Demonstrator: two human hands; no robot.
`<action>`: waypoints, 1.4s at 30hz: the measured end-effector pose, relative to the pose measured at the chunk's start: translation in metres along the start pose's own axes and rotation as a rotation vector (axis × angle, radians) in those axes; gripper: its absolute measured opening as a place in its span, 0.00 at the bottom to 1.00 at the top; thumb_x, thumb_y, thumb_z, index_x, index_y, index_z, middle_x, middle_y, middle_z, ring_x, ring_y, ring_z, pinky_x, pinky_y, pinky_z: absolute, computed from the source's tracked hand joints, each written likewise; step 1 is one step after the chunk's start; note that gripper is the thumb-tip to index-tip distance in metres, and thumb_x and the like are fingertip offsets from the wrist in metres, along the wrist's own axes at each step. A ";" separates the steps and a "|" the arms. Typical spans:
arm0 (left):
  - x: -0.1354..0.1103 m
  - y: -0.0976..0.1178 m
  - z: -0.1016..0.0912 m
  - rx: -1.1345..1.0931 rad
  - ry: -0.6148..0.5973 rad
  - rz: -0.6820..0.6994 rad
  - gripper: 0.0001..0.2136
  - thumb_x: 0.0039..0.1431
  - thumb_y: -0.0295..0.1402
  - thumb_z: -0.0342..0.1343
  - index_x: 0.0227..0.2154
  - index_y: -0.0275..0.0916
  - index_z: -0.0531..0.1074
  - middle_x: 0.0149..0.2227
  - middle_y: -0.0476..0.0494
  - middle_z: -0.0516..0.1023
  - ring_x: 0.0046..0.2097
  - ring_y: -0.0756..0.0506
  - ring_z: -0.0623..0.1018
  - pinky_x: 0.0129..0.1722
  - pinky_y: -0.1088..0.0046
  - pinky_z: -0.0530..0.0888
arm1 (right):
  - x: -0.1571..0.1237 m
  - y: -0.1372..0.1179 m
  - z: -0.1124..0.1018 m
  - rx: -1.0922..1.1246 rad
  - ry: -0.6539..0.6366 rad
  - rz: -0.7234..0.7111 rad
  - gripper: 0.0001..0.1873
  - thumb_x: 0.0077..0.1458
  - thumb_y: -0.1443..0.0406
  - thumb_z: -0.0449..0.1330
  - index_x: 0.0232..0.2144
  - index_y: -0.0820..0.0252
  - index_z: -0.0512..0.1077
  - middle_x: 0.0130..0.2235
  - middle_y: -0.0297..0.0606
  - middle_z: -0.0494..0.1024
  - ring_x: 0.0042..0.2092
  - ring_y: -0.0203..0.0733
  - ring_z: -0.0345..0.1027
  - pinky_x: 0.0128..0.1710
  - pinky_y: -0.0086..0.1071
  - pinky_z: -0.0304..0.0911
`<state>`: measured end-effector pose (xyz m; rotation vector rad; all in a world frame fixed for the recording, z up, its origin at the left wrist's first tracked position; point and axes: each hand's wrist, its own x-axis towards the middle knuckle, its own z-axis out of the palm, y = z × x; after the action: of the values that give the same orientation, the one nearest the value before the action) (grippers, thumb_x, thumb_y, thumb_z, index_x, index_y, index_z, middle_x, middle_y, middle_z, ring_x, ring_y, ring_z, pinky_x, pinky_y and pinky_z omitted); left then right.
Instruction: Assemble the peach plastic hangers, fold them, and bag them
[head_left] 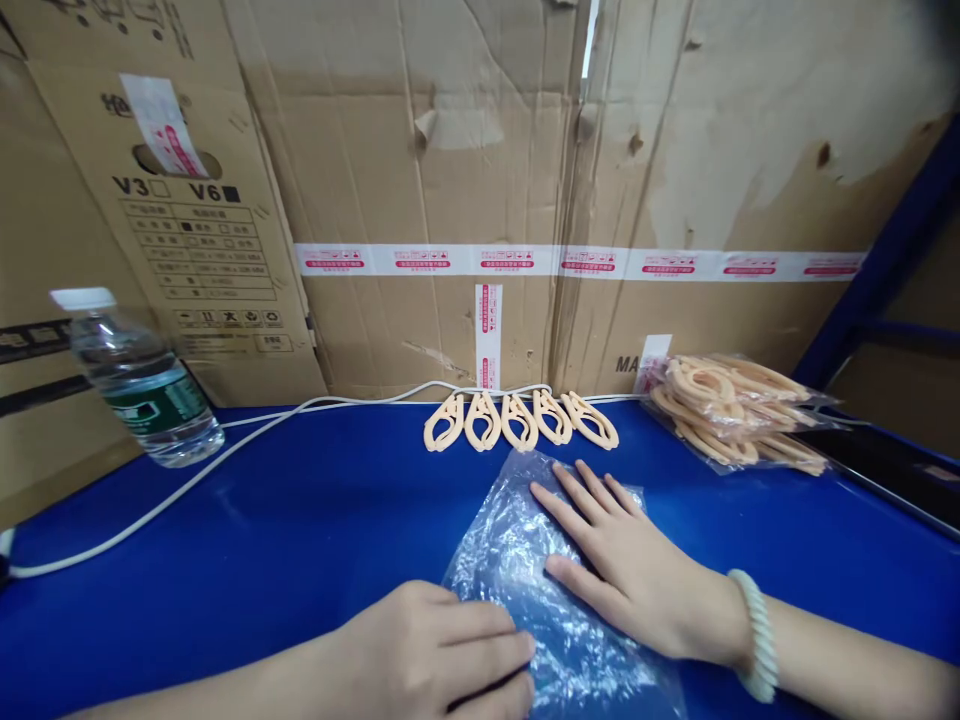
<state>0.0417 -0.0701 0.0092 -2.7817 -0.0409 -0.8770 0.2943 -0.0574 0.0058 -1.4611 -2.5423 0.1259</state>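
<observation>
Plastic (crinkled) | under spread right hand | left hand curled at edge, grip unclear

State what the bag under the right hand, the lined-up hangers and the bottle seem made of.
Bag: thin, glossy plastic film, judging by its wrinkles and glints.
Hangers: probably moulded plastic, fairly matt, given their even beige colour and matching shapes.
Bottle: likely clear, shiny plastic, as its see-through wall catches highlights.
</observation>
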 end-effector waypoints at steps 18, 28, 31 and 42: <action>0.005 0.006 -0.007 -0.283 0.026 -0.485 0.07 0.53 0.22 0.58 0.33 0.38 0.68 0.47 0.38 0.78 0.49 0.42 0.76 0.51 0.64 0.75 | 0.017 0.009 -0.019 0.043 0.038 -0.413 0.33 0.62 0.49 0.53 0.64 0.55 0.58 0.67 0.50 0.56 0.68 0.59 0.44 0.64 0.60 0.43; 0.007 0.010 -0.008 -0.033 -0.077 -0.287 0.12 0.59 0.21 0.51 0.42 0.38 0.74 0.49 0.37 0.79 0.51 0.39 0.75 0.48 0.60 0.76 | 0.020 0.007 -0.012 0.066 0.121 -0.363 0.10 0.66 0.67 0.51 0.33 0.59 0.69 0.34 0.38 0.73 0.41 0.44 0.62 0.44 0.41 0.60; 0.007 0.011 -0.011 -0.007 -0.088 -0.256 0.12 0.58 0.20 0.51 0.41 0.39 0.75 0.49 0.37 0.79 0.51 0.39 0.76 0.48 0.60 0.76 | 0.021 0.003 -0.011 0.038 0.149 -0.369 0.10 0.67 0.67 0.48 0.34 0.58 0.67 0.35 0.38 0.72 0.39 0.44 0.62 0.44 0.41 0.60; 0.000 0.009 0.003 0.084 0.011 -0.158 0.08 0.63 0.25 0.52 0.36 0.40 0.76 0.48 0.42 0.81 0.49 0.42 0.78 0.48 0.62 0.76 | 0.038 0.109 -0.032 -0.247 0.223 -0.190 0.36 0.55 0.80 0.45 0.62 0.51 0.62 0.63 0.46 0.63 0.61 0.56 0.59 0.54 0.55 0.61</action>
<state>0.0440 -0.0778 0.0051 -2.7236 -0.2921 -0.9044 0.3744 0.0299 0.0227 -1.2194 -2.5611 -0.3712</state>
